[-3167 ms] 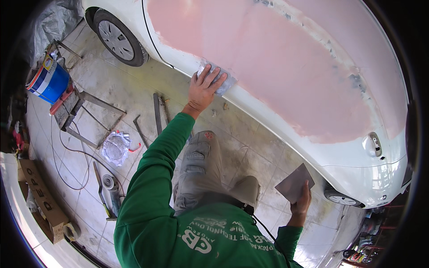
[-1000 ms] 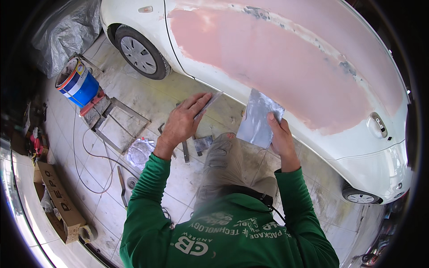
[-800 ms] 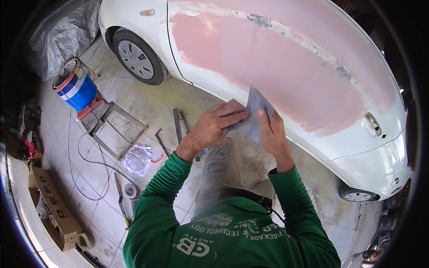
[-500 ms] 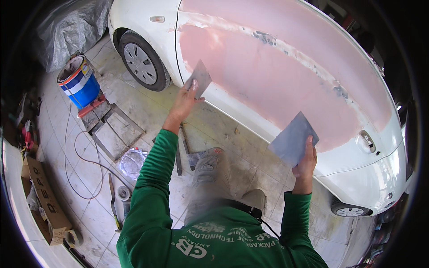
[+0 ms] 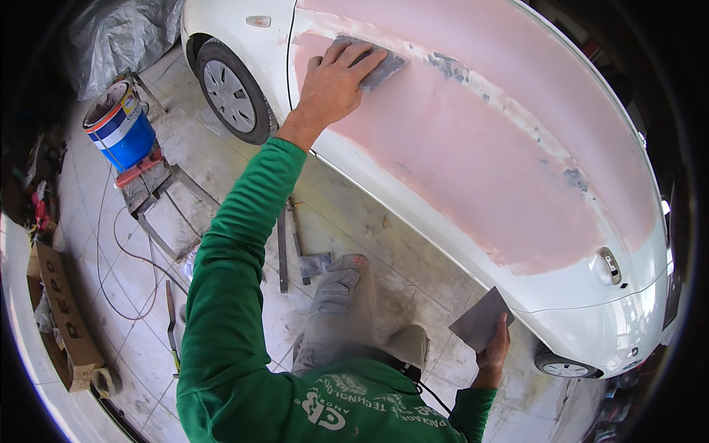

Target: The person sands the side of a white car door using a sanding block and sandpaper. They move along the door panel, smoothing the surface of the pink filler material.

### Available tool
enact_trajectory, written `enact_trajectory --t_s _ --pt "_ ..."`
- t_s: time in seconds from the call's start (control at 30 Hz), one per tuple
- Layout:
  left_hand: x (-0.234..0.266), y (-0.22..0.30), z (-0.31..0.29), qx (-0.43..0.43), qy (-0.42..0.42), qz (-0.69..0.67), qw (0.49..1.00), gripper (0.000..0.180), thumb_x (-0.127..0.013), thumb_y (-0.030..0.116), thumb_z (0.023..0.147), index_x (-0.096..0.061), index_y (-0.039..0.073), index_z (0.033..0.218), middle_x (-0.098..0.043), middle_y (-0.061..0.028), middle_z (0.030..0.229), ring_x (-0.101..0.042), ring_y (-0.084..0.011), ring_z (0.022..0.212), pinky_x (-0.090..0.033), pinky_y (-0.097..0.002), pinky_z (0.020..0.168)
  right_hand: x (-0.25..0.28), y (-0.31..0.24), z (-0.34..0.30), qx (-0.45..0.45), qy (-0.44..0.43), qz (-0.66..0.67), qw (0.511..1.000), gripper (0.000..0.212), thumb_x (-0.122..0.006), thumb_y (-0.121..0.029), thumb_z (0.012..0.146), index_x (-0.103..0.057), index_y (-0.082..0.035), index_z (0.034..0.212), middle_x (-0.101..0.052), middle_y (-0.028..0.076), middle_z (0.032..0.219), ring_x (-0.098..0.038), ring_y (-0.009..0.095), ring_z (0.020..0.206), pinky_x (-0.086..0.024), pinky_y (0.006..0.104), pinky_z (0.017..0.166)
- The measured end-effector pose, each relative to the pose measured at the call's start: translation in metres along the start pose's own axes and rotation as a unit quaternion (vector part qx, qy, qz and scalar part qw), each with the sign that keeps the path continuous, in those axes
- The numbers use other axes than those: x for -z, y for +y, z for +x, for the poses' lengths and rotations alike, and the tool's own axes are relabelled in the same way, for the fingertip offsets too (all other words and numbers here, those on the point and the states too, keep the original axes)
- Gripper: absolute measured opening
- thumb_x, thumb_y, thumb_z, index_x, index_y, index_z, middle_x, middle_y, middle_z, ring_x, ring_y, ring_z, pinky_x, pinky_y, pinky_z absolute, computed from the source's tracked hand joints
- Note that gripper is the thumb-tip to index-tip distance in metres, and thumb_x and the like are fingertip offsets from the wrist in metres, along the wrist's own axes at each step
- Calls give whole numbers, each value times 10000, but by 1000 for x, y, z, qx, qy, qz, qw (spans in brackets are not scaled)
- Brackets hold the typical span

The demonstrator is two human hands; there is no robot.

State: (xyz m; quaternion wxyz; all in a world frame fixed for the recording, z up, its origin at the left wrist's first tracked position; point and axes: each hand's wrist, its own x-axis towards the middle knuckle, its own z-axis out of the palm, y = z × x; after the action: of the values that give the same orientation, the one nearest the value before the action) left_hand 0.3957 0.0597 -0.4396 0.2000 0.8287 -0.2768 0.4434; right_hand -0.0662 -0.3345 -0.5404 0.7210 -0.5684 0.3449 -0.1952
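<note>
My left hand (image 5: 334, 83) reaches forward over the white car door (image 5: 336, 159), fingers spread on a thin flat grey sheet (image 5: 387, 71) and pressing it to the door. The sheet lies on the upper left part of a broad matte pink patch (image 5: 458, 162) that looks like body filler. Low on the right, my right hand (image 5: 493, 348) grips a second flat grey square sheet (image 5: 480, 319) by its edge, held in the air below the door's lower edge. I cannot make out whether the sheets are stiff spreaders or sandpaper.
A blue and white bucket (image 5: 127, 136) stands at the left by a low metal frame (image 5: 177, 214). A thin hose (image 5: 122, 314) curls over the tiled floor. A cardboard box (image 5: 70, 317) lies at far left. The car's wheel (image 5: 230, 96) is left of the door.
My left hand has moved up and right, bringing its sheet onto the pink patch. My right hand has dropped lower with its sheet, away from the door panel.
</note>
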Motion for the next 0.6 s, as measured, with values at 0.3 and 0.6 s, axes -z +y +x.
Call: enact_trajectory --t_s 0.3,0.6 --pt "-112 25 -159 42 25 -52 997 862 -676 -36 765 -544 282 1555 -507 -14 1582 -469 -375 1448 -448 -517 1046 8 -5 4 -17 14 -36 999 484 -572 -436 1101 -616 2 1303 -702 124 1181 -731 251 1010 -638 399 811" --pt "-28 11 -115 33 -14 -43 998 687 -707 35 800 -648 256 1448 -626 9 1420 -586 -322 1246 -499 -491 948 -41 -13 -4 0 -22 8 1000 467 -590 -413 1096 -618 -2 1315 -708 110 1182 -734 240 997 -639 376 786"
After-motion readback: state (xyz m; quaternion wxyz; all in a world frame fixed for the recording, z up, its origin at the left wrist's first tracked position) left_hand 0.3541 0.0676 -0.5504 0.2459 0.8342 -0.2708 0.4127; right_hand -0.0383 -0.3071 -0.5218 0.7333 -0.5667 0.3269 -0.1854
